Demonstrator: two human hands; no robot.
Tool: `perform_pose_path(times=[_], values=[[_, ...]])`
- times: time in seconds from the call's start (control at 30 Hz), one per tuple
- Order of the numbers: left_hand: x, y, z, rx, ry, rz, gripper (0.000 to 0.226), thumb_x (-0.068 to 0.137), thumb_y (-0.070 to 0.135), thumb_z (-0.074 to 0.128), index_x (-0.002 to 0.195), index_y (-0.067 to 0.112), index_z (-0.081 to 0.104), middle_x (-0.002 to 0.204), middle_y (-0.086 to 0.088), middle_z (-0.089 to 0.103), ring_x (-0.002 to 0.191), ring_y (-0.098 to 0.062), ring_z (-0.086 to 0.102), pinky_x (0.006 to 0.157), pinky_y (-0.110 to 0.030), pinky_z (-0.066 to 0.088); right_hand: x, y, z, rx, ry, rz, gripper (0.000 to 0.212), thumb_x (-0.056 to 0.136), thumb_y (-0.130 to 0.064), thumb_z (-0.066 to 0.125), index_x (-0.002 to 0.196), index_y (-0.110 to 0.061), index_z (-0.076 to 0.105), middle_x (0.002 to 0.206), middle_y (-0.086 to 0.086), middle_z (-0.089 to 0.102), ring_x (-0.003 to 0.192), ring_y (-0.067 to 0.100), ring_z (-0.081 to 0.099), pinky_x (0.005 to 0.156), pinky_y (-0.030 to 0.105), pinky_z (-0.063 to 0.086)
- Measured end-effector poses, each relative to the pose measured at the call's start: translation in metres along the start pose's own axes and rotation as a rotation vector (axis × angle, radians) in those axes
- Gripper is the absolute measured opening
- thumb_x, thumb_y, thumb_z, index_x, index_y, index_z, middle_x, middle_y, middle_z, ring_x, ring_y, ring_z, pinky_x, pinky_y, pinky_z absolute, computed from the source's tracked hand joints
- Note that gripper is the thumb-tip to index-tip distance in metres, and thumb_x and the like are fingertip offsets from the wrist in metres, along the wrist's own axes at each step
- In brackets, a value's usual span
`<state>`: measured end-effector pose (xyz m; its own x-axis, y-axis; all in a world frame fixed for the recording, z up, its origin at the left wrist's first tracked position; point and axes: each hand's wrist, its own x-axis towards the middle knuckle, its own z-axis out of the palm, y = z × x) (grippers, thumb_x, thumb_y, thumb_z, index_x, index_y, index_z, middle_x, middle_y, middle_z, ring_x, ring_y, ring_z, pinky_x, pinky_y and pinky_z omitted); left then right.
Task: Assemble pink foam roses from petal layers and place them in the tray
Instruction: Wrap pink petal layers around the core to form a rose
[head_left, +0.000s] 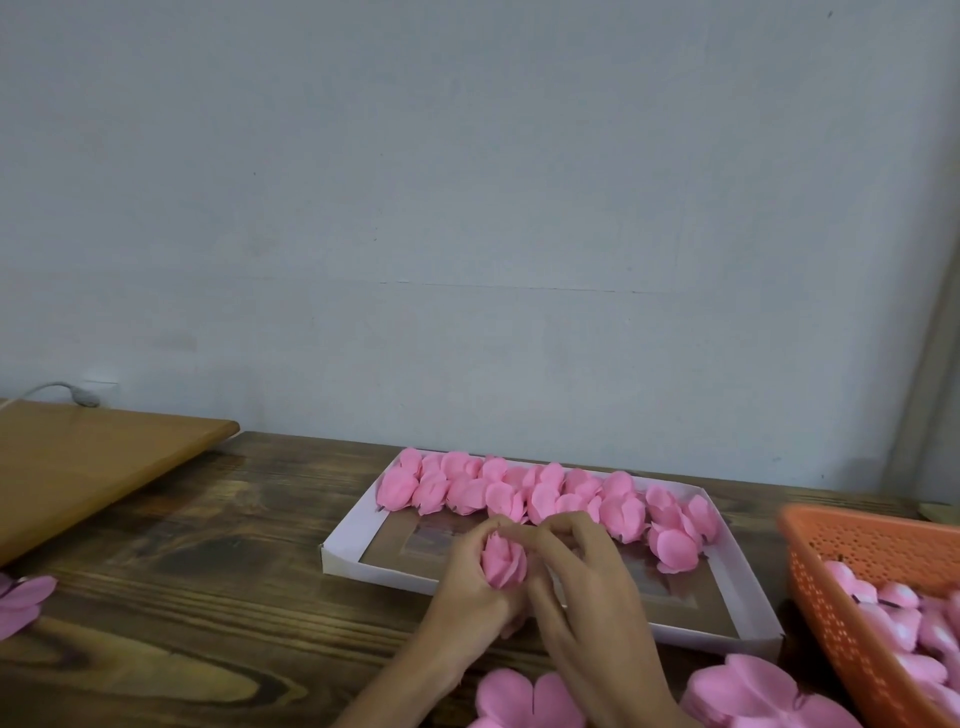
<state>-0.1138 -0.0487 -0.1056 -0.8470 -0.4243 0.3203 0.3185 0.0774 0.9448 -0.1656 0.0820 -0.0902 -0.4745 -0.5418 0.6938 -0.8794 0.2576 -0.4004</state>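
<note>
Nearest the camera, flat petal layers (530, 699) are lying on the dark, strongly grained wooden table (208, 571). They are thin, matte pink foam, cut into rounded lobes with slits between them.

Just beyond them, both hands are working over the near edge of the tray (343, 558). The left hand (467, 587) is cupping a rose (503, 564) with its fingers curled round the bud. The right hand (587, 587) is pinching the petals from the other side. The rose is sitting between the two palms, above the tray's near wall, its petals overlapping in a tight, upright bud.

Judged step: the outer petals are being pressed closed and shaped. The next move is likely calling for a gentle release into the bare brown floor of the tray, beside the existing rows, without crushing the soft foam.

The tray is a shallow white card rectangle. Finished roses (519, 491) are filling its far side in close rows, touching one another.

To the right, an orange perforated plastic basket (831, 571) is holding more pink pieces. To the far left, a smooth tan board (78, 467) is overlapping the table. A plain grey wall (467, 208) is closing the scene.
</note>
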Motion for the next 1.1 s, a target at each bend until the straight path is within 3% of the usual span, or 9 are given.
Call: perform_pose_path(times=[0.1, 0.27, 0.43, 0.57, 0.7, 0.83, 0.93, 1.03, 1.1], values=[[0.000, 0.001, 0.001, -0.004, 0.008, -0.016, 0.024, 0.067, 0.024, 0.077, 0.089, 0.018, 0.071, 0.067, -0.006, 0.064, 0.048, -0.014, 0.056, 0.041, -0.023, 0.039, 0.000, -0.001, -0.001, -0.030, 0.001, -0.032, 0.046, 0.088, -0.031, 0.043, 0.126, -0.044, 0.065, 0.111, -0.018, 0.048, 0.102, 0.005, 0.051, 0.072, 0.031, 0.054], [-0.002, 0.002, -0.001, 0.025, 0.016, 0.004, 0.009, 0.067, 0.026, 0.076, 0.075, 0.023, 0.072, 0.060, -0.004, 0.060, 0.044, -0.014, 0.051, 0.040, -0.023, 0.037, 0.000, -0.005, -0.003, -0.057, -0.006, -0.060, 0.041, 0.087, -0.027, 0.047, 0.120, -0.040, 0.068, 0.110, -0.011, 0.053, 0.097, 0.010, 0.054, 0.066, 0.034, 0.055], [-0.003, 0.005, 0.002, 0.028, 0.013, -0.007, 0.011, 0.065, 0.033, 0.077, 0.073, 0.026, 0.076, 0.055, -0.001, 0.059, 0.041, -0.012, 0.047, 0.039, -0.020, 0.033, 0.000, -0.007, -0.007, -0.114, -0.017, -0.079, 0.035, 0.079, -0.016, 0.063, 0.110, -0.031, 0.070, 0.108, -0.007, 0.055, 0.090, 0.015, 0.056, 0.060, 0.033, 0.054], [-0.003, 0.003, 0.002, 0.044, 0.019, -0.006, 0.013, 0.073, 0.015, 0.070, 0.074, 0.026, 0.077, 0.056, -0.003, 0.056, 0.041, -0.013, 0.043, 0.041, -0.021, 0.030, 0.001, -0.008, -0.007, -0.126, -0.027, -0.098, 0.037, 0.084, -0.022, 0.050, 0.112, -0.035, 0.070, 0.112, -0.007, 0.057, 0.093, 0.015, 0.057, 0.060, 0.033, 0.054], [-0.003, 0.005, 0.001, 0.047, 0.026, 0.014, 0.004, 0.074, 0.023, 0.078, 0.076, 0.024, 0.076, 0.060, 0.000, 0.063, 0.045, -0.012, 0.052, 0.040, -0.021, 0.036, 0.000, -0.009, -0.007, -0.101, -0.035, -0.092, 0.040, 0.081, -0.025, 0.048, 0.112, -0.035, 0.071, 0.112, -0.007, 0.059, 0.093, 0.015, 0.058, 0.059, 0.034, 0.056], [0.002, 0.000, -0.006, 0.047, -0.025, 0.036, 0.017, 0.070, 0.023, 0.085, 0.069, 0.023, 0.068, 0.069, 0.004, 0.068, 0.065, -0.008, 0.065, 0.054, -0.017, 0.047, 0.000, -0.009, -0.004, -0.084, -0.016, -0.105, 0.034, 0.081, -0.022, 0.056, 0.109, -0.032, 0.073, 0.114, -0.006, 0.060, 0.094, 0.015, 0.059, 0.061, 0.032, 0.056], [0.003, -0.002, -0.007, 0.027, -0.011, 0.005, 0.023, 0.068, 0.025, 0.089, 0.081, 0.015, 0.073, 0.080, -0.004, 0.074, 0.079, -0.016, 0.070, 0.064, -0.025, 0.053, -0.001, -0.009, -0.003, -0.075, -0.009, -0.130, 0.035, 0.080, -0.023, 0.055, 0.110, -0.035, 0.071, 0.116, -0.008, 0.059, 0.093, 0.012, 0.059, 0.060, 0.030, 0.055], [0.005, -0.006, -0.009, -0.162, 0.070, -0.089, 0.030, 0.057, 0.026, 0.095, 0.071, 0.023, 0.068, 0.071, -0.009, 0.066, 0.057, -0.017, 0.059, 0.047, -0.027, 0.045, -0.004, -0.006, 0.007, 0.090, 0.091, -0.045, 0.038, 0.087, -0.026, 0.054, 0.121, -0.039, 0.064, 0.120, -0.015, 0.056, 0.094, 0.007, 0.063, 0.072, 0.026, 0.055], [0.008, -0.008, -0.012, -0.348, 0.070, -0.101, 0.053, 0.056, 0.021, 0.099, 0.064, 0.020, 0.047, 0.061, -0.007, 0.044, 0.053, -0.016, 0.044, 0.055, -0.031, 0.042, -0.006, -0.006, 0.015, 0.249, 0.158, 0.072, 0.034, 0.090, -0.023, 0.062, 0.120, -0.038, 0.060, 0.116, -0.016, 0.061, 0.090, 0.008, 0.067, 0.073, 0.030, 0.058]])
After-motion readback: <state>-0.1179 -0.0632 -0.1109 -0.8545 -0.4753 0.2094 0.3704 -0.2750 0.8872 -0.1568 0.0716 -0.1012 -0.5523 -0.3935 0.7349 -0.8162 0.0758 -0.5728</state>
